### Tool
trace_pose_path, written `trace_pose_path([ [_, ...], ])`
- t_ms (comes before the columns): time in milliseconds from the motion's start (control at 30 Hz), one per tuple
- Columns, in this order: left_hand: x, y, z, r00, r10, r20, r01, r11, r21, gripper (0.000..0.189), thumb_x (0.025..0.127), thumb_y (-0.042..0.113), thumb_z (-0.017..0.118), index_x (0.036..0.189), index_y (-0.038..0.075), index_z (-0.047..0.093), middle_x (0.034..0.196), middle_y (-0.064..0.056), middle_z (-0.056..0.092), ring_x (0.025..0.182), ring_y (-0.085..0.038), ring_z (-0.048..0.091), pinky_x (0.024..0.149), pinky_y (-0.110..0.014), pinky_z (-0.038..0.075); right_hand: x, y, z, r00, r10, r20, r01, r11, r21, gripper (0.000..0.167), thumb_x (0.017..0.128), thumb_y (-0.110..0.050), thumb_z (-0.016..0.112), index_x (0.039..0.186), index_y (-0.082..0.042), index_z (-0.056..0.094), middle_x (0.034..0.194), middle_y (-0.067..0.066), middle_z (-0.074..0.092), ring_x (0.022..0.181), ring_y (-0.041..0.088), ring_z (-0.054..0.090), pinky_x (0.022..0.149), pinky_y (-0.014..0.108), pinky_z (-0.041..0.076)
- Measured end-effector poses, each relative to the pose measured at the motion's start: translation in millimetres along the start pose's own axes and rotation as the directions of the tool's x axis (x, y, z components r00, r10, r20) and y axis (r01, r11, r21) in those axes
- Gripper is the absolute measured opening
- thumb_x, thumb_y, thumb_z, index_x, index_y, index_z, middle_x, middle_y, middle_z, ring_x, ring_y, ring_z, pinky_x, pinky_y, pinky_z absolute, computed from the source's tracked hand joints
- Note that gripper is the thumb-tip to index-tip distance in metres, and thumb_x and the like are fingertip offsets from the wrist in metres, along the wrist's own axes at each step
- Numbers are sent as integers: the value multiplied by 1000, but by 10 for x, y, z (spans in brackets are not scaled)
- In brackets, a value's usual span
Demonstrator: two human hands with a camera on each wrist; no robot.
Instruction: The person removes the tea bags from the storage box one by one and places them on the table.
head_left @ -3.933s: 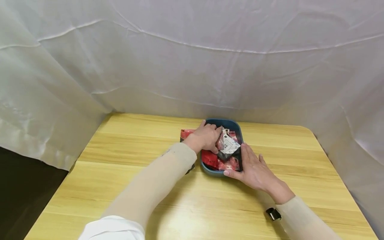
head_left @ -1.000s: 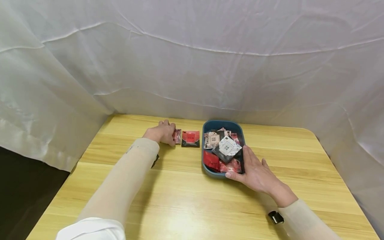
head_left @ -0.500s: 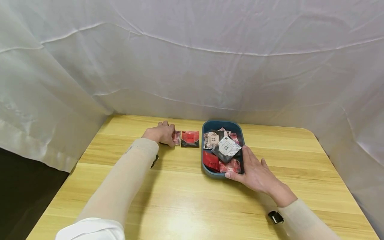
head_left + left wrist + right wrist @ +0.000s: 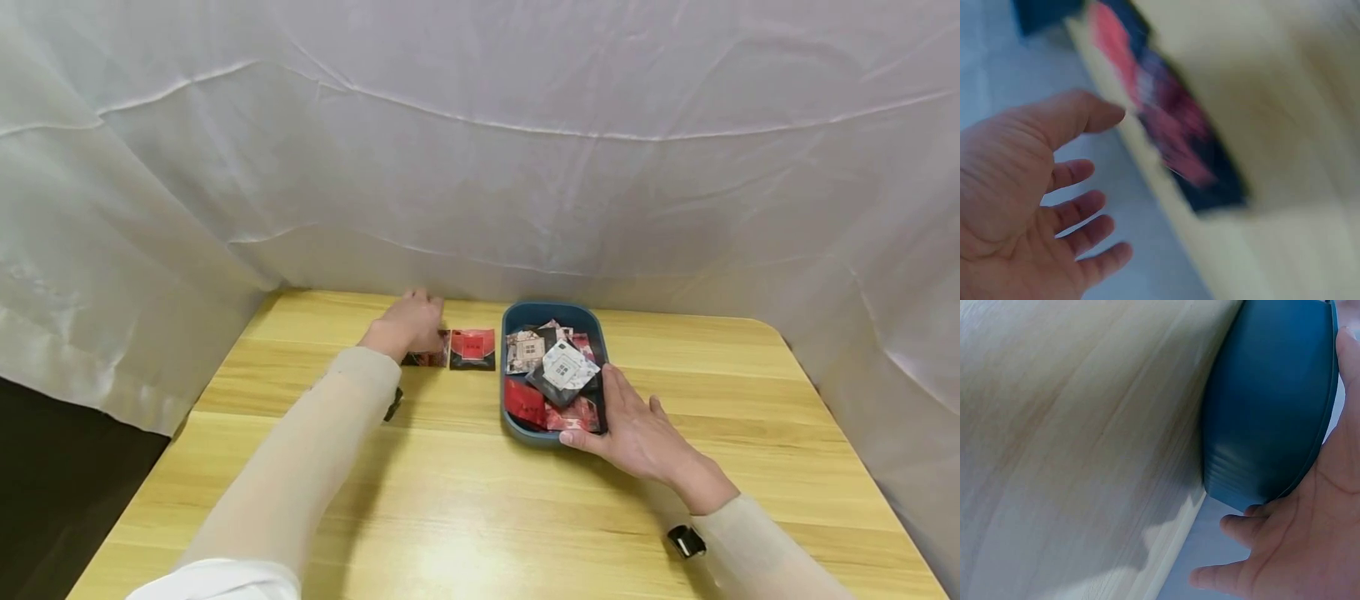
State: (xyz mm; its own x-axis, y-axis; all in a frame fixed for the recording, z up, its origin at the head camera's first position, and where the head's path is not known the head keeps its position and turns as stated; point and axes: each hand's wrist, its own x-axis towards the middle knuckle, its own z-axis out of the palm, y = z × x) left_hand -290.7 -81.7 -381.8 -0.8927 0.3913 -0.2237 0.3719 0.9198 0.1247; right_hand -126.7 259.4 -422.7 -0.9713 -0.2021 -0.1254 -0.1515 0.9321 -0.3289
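My left hand (image 4: pixel 411 323) hovers over the back left of the table, its fingers apart and holding nothing in the left wrist view. Just under it lies a dark packet with pink and red print (image 4: pixel 429 360), partly hidden by the hand in the head view and blurred in the left wrist view. To its right a red and black square packet (image 4: pixel 472 348) lies flat. With straight fingers my right hand (image 4: pixel 645 433) rests against the right side of a dark blue plastic box (image 4: pixel 1266 406), thumb at the near corner. Several packets fill the box, a white and black one (image 4: pixel 566 371) on top.
Inside the box a shiny red packet (image 4: pixel 525 403) lies at the near left, and a pale floral one (image 4: pixel 527 350) above it. A grey-white curtain (image 4: pixel 480 208) hangs behind the wooden table (image 4: pixel 480 500) and along its sides.
My left hand went from the box to the table's left, laying a second packet beside the red and black one, and has now lifted off it. My right hand stays at the box.
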Motion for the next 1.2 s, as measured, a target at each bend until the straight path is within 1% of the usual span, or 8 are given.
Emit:
trace_pose_path([
  [67,4,195,-71,995,72,-72,-69,996,49,77,96,34,77,158,2,43,162,-23,39,151,-41,34,125,-53,34,4,4,-3,1000,3,0,-3,1000,-1,132,88,-86,54,166,7,2,173,31,9,159,49,17,117,82,16],
  [167,20,547,-138,968,214,-130,-196,971,139,69,96,33,77,154,7,50,156,-17,47,146,-36,40,124,-49,37,17,8,-10,1000,2,-7,-2,1000,-7,132,88,-86,54,166,7,2,172,32,9,159,49,18,116,83,17],
  [267,14,886,-138,932,343,-113,-315,925,213,70,96,36,77,156,12,50,155,-13,49,145,-32,42,123,-46,38,32,8,-11,1000,-3,-11,3,1000,-9,131,89,-86,54,166,8,3,172,32,11,158,50,19,116,83,18],
  [367,3,1155,-73,904,424,-58,-395,879,266,81,94,46,79,160,15,44,160,-12,45,148,-33,40,124,-46,37,38,5,-13,1000,-5,-5,4,1000,-9,131,89,-86,53,165,8,4,172,32,11,159,49,19,115,83,19],
  [500,17,1377,57,897,442,12,-423,851,311,98,90,58,79,166,18,33,167,-10,37,155,-32,34,126,-47,34,34,-1,-17,1000,-6,5,6,1000,-5,131,89,-86,53,165,9,4,172,32,11,159,49,19,114,84,19],
  [733,99,1548,203,911,410,47,-402,855,329,111,84,64,80,169,22,24,173,-7,27,159,-30,26,128,-50,31,13,-7,-4,1000,-7,9,7,1000,-7,130,90,-85,54,165,9,4,173,31,10,159,49,18,115,83,18],
  [1067,161,1626,289,906,416,81,-413,824,387,106,88,61,79,169,20,25,174,-7,25,161,-32,23,130,-47,25,19,-20,22,1000,-4,3,4,1000,0,131,88,-86,54,165,8,4,172,31,11,158,49,20,115,83,19],
  [1200,186,1617,291,910,410,59,-402,839,366,105,88,60,79,168,17,25,172,-7,29,160,-30,26,131,-44,24,29,-21,25,1000,-10,-6,10,1000,-1,131,89,-86,53,165,9,5,172,33,13,157,50,22,114,84,20],
])
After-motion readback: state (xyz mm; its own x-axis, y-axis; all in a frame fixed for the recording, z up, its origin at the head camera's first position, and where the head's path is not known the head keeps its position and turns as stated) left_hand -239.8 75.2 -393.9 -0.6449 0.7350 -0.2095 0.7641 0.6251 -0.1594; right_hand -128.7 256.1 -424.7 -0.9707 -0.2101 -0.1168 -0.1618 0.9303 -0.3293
